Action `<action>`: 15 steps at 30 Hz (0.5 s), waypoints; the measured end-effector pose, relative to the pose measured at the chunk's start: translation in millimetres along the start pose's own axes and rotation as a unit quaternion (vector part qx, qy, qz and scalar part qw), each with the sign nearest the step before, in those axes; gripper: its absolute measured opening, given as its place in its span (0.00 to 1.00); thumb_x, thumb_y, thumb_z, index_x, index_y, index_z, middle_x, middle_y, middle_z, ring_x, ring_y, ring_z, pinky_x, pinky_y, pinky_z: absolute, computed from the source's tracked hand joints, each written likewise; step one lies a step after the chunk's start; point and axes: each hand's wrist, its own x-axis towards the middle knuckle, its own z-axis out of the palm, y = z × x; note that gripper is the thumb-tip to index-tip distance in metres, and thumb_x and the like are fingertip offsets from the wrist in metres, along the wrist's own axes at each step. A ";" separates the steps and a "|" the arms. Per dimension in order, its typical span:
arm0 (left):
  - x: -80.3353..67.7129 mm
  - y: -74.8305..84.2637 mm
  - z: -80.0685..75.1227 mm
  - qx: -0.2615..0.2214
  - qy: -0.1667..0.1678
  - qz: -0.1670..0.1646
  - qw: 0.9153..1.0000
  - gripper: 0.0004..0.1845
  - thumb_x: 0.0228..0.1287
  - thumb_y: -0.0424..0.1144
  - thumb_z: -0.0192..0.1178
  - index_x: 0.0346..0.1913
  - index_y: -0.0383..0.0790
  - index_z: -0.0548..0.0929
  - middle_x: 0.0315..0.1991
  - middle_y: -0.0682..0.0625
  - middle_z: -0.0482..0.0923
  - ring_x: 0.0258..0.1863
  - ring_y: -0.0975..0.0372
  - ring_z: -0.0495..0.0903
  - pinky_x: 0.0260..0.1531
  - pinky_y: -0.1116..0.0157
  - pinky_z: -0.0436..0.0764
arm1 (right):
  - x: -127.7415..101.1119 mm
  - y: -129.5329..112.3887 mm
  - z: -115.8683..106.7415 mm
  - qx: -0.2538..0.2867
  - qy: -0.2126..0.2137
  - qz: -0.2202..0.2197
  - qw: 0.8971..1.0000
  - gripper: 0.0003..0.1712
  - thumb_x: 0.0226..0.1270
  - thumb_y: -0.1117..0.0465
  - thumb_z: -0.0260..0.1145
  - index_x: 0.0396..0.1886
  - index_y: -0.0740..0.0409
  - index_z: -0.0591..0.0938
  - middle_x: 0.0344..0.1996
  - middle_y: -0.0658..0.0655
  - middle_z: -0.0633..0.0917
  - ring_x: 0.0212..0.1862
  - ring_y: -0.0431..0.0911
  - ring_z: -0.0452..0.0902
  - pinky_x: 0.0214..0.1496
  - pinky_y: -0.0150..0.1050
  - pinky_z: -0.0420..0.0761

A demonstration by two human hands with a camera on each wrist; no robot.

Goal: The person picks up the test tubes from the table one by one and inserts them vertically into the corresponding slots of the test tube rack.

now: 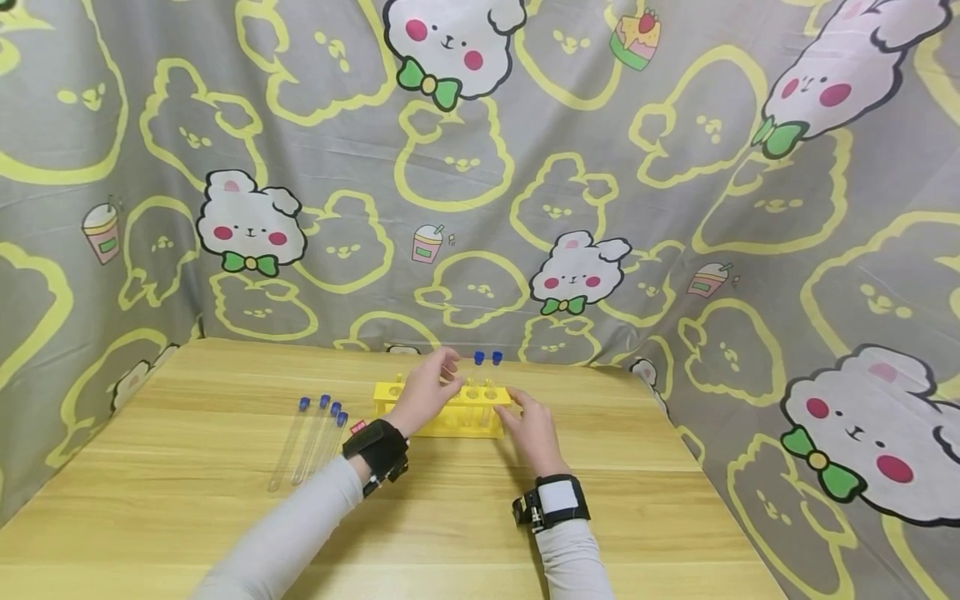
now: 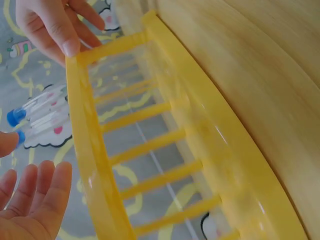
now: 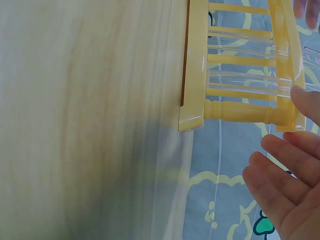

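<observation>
A yellow test tube rack stands on the wooden table. Two clear tubes with blue caps stand upright in its right half. My left hand hovers over the rack's top beside those tubes; in the left wrist view its fingers are straight and hold nothing. My right hand rests with relaxed fingers against the rack's right end. In the left wrist view one of its fingertips touches the rack's top corner. The right wrist view shows the rack's end with my right fingers beside it.
Several more clear tubes with blue caps lie side by side on the table left of the rack. A small red item lies by my left wrist. A patterned grey cloth hangs behind and on both sides of the table.
</observation>
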 end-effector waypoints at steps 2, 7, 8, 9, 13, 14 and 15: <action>-4.2 -3.2 -8.4 0.012 -0.002 0.004 1.000 0.18 0.63 0.34 0.64 0.54 0.39 0.75 0.45 0.42 0.79 0.42 0.57 0.81 0.43 0.61 0.84 | 0.3 -0.3 0.6 0.000 0.000 0.001 1.000 0.29 0.65 0.50 0.67 0.62 0.59 0.77 0.59 0.61 0.81 0.60 0.58 0.78 0.62 0.53 0.77; -16.4 -13.2 -33.6 0.047 -0.005 0.022 0.999 0.18 0.62 0.34 0.64 0.54 0.36 0.75 0.44 0.40 0.80 0.41 0.55 0.81 0.43 0.60 0.84 | 0.2 -1.8 0.4 -0.001 -0.002 -0.001 1.000 0.29 0.65 0.51 0.66 0.62 0.59 0.76 0.59 0.62 0.81 0.60 0.58 0.78 0.62 0.53 0.78; -19.2 -15.5 -39.0 0.055 -0.006 0.024 0.998 0.18 0.62 0.34 0.64 0.54 0.36 0.75 0.44 0.41 0.80 0.41 0.55 0.81 0.43 0.59 0.84 | 0.1 -2.1 0.2 0.000 -0.002 0.000 1.000 0.29 0.65 0.51 0.66 0.62 0.59 0.76 0.59 0.62 0.81 0.60 0.58 0.78 0.61 0.53 0.78; -21.8 -17.8 -44.6 0.061 -0.006 0.028 0.998 0.18 0.62 0.33 0.64 0.54 0.36 0.75 0.44 0.40 0.80 0.42 0.55 0.81 0.43 0.59 0.84 | 0.0 -2.4 0.0 0.001 -0.001 0.001 1.000 0.29 0.65 0.51 0.67 0.62 0.59 0.76 0.59 0.62 0.81 0.60 0.58 0.78 0.61 0.53 0.78; -31.5 -27.0 -66.7 0.080 -0.003 0.030 0.996 0.18 0.63 0.34 0.63 0.54 0.36 0.75 0.46 0.40 0.80 0.43 0.53 0.81 0.44 0.57 0.84 | -0.2 -2.3 -0.1 -0.001 -0.001 0.001 1.000 0.29 0.65 0.51 0.66 0.62 0.59 0.77 0.59 0.62 0.81 0.60 0.58 0.78 0.61 0.53 0.78; -33.6 -29.3 -72.1 0.083 -0.002 0.027 0.996 0.18 0.63 0.34 0.63 0.54 0.36 0.75 0.46 0.40 0.80 0.43 0.53 0.81 0.45 0.56 0.84 | -0.1 -2.1 0.0 -0.001 -0.001 0.002 1.000 0.29 0.65 0.51 0.66 0.62 0.59 0.76 0.59 0.62 0.81 0.60 0.58 0.78 0.61 0.53 0.78; -35.8 -31.8 -77.4 0.087 0.000 0.024 0.996 0.18 0.63 0.35 0.63 0.55 0.36 0.75 0.47 0.39 0.80 0.43 0.52 0.81 0.45 0.56 0.84 | -0.2 -2.0 0.1 -0.002 -0.002 0.001 1.000 0.29 0.65 0.51 0.66 0.62 0.60 0.76 0.59 0.62 0.81 0.59 0.58 0.78 0.61 0.53 0.78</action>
